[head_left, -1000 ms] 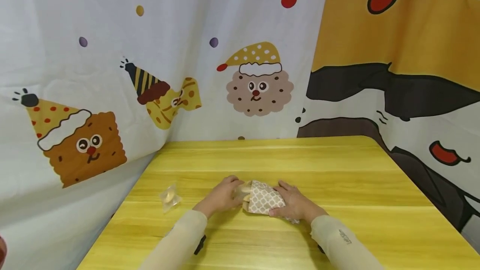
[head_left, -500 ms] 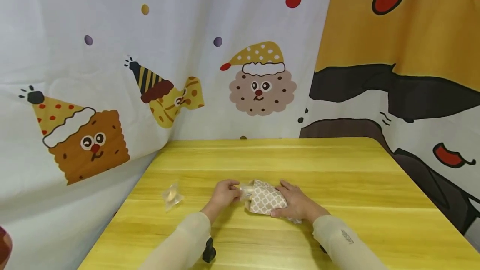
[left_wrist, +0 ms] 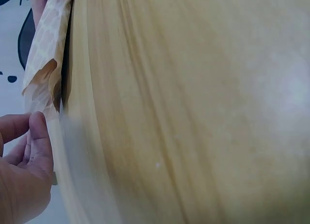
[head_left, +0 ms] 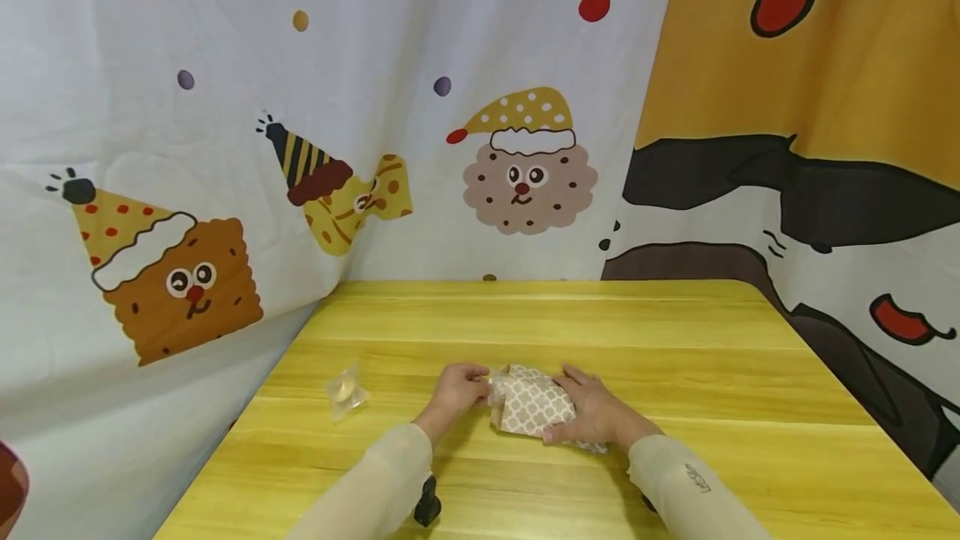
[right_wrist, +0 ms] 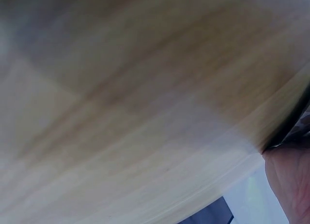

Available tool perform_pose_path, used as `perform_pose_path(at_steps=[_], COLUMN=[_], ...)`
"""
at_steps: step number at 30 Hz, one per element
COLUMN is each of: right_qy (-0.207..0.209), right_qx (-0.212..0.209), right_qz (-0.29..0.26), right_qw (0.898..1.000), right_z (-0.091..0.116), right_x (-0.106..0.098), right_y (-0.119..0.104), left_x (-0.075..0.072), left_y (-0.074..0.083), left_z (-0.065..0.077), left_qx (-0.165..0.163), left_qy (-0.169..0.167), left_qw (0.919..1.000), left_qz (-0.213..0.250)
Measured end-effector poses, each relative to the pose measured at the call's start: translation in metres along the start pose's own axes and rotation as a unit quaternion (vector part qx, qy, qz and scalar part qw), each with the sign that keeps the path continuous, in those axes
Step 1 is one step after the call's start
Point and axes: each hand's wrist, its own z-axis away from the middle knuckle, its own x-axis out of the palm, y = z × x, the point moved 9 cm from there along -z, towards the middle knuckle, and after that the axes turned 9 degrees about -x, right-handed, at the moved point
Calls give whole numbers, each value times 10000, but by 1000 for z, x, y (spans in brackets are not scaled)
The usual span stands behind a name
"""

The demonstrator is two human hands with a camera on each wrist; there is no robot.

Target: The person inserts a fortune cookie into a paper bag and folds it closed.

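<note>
A paper bag (head_left: 536, 403) with a tan-and-white lattice print lies on its side, its mouth facing left. My left hand (head_left: 456, 391) pinches a clear plastic wrapper (head_left: 497, 388) at that mouth between thumb and index finger. In the left wrist view the wrapper (left_wrist: 38, 97) sticks out past the bag's torn-looking brown edge, just beyond the left fingertips. My right hand (head_left: 588, 411) holds the bag's right part, thumb on the near side and fingers on the far side. What lies inside the bag is hidden.
Left of the hands, a small clear packet (head_left: 347, 392) with a yellowish piece inside lies on the yellow wood-grain table (head_left: 555, 323). Cartoon-printed curtains (head_left: 390, 32) hang behind the table and along its left side. Dark wrist devices (head_left: 427, 502) show under the sleeves.
My left fingers have drawn back left from the bag's mouth and pinch the wrapper's end, which now shows crumpled outside. My right hand has stayed on the bag. The head view has shifted slightly.
</note>
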Motion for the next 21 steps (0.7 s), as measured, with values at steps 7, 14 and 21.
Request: perform_pose_path(at_steps=[7, 14, 21], right_qy=[-17, 75, 35], right_qx=[23, 27, 61], right_qz=[80, 77, 78], right_qw=[10000, 9999, 9999], right_z=[0, 0, 1], right_x=[3, -2, 0], right_y=[3, 1, 2], left_x=[15, 19, 30], left_y=[-2, -1, -2], left_z=[2, 1, 1], left_qx=[91, 250, 206], left_qy=[-277, -206, -542], left_qw=[9994, 9994, 9983], left_qz=[-195, -118, 85])
